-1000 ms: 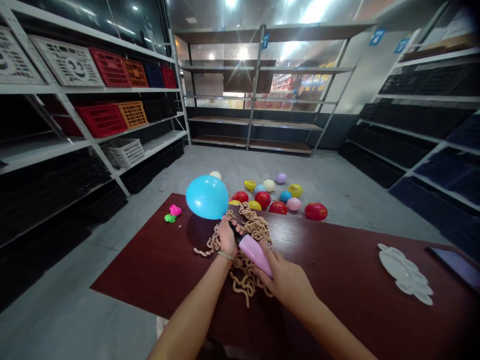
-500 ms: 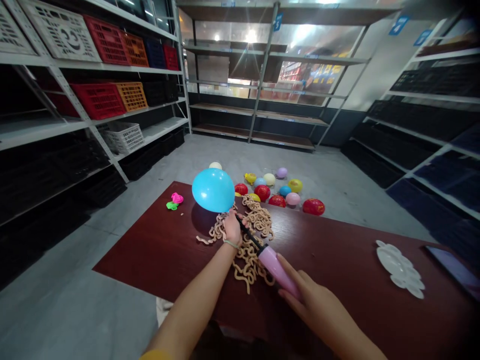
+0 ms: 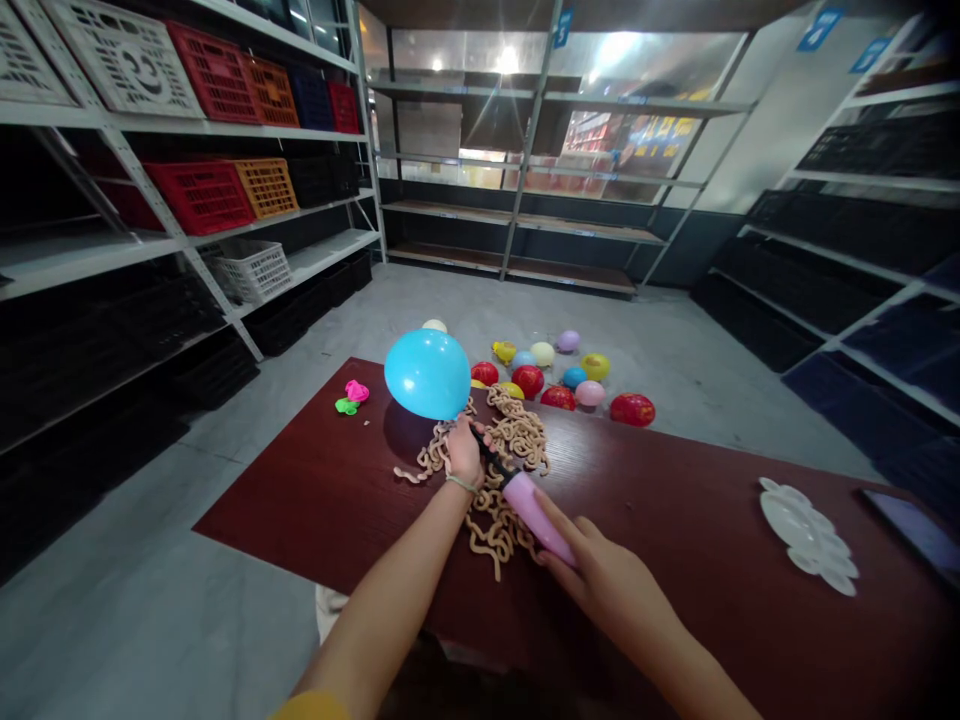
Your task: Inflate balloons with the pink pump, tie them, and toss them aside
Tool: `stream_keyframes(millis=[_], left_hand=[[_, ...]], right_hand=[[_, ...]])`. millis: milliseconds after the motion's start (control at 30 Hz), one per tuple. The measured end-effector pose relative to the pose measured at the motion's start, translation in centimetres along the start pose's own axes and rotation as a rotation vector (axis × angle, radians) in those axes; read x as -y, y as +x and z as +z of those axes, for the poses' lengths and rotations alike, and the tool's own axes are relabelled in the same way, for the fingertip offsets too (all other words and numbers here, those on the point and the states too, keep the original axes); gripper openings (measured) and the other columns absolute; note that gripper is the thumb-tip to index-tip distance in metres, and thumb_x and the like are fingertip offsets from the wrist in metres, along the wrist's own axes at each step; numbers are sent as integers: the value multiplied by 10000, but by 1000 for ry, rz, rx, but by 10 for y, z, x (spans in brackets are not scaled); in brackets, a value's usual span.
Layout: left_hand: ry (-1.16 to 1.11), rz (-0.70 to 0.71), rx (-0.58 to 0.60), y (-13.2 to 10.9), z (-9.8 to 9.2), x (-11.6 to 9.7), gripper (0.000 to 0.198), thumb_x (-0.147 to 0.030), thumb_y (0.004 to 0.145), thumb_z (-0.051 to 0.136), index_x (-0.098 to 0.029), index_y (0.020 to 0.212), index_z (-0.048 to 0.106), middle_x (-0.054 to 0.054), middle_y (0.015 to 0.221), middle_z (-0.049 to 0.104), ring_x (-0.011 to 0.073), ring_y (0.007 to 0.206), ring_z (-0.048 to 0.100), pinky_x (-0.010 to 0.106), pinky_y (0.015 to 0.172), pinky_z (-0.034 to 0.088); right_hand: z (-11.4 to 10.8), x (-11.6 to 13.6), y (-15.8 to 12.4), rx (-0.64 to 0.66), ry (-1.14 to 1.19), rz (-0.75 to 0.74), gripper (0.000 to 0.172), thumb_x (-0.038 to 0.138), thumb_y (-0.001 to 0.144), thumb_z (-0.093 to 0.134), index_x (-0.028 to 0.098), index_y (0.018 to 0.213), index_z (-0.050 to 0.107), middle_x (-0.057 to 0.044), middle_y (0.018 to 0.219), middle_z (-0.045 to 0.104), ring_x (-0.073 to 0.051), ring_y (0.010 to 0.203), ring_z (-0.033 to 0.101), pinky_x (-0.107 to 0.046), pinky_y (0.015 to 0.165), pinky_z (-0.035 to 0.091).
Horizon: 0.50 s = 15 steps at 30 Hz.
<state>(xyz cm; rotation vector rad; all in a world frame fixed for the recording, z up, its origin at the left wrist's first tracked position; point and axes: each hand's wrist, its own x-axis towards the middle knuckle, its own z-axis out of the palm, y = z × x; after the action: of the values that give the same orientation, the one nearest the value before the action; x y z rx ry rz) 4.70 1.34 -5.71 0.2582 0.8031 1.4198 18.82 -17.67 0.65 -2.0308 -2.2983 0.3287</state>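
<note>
A blue balloon [image 3: 427, 374], swollen with air, sits on the nozzle end of a hand pump [image 3: 536, 518] with a pink barrel and a black rod. My left hand [image 3: 466, 452] is closed around the black front part, right at the balloon's neck. Round the pink barrel my right hand [image 3: 592, 565] is wrapped. Tan, worm-like twisted balloons [image 3: 517, 432] lie in a tangled pile on the dark red table [image 3: 660, 520], beneath and beyond the pump. Small limp balloons, one pink [image 3: 356, 391] and one green [image 3: 346, 406], lie to the left.
A white scalloped tray [image 3: 806, 530] and a dark tablet [image 3: 915, 530] lie at the table's right. Several inflated balloons, among them a red one [image 3: 632, 409], rest on the floor beyond the far edge. Shelves with crates [image 3: 199, 195] stand left; more racks stand behind and right.
My right hand has pushed the pink barrel up and left toward my left hand, so less black rod shows. The balloon stays on the nozzle. The view has shifted slightly.
</note>
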Motion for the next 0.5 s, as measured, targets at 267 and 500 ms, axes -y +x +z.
stream_keyframes(millis=[267, 500], left_hand=[[40, 34, 28, -13, 8, -6, 219, -356, 882, 510, -210, 772, 390, -78, 548, 442, 68, 370, 415, 180, 384, 308], [37, 102, 181, -35, 25, -26, 278, -421, 894, 540, -209, 778, 402, -71, 571, 448, 67, 390, 427, 178, 400, 356]], right_hand=[[-13, -13, -16, 43, 117, 28, 657, 407, 952, 501, 400, 1547, 225, -53, 997, 670, -254, 794, 712, -309, 668, 490], [-8, 11, 24, -126, 107, -10, 677, 383, 949, 516, 349, 1558, 225, -87, 1095, 675, -284, 860, 721, -351, 703, 543]])
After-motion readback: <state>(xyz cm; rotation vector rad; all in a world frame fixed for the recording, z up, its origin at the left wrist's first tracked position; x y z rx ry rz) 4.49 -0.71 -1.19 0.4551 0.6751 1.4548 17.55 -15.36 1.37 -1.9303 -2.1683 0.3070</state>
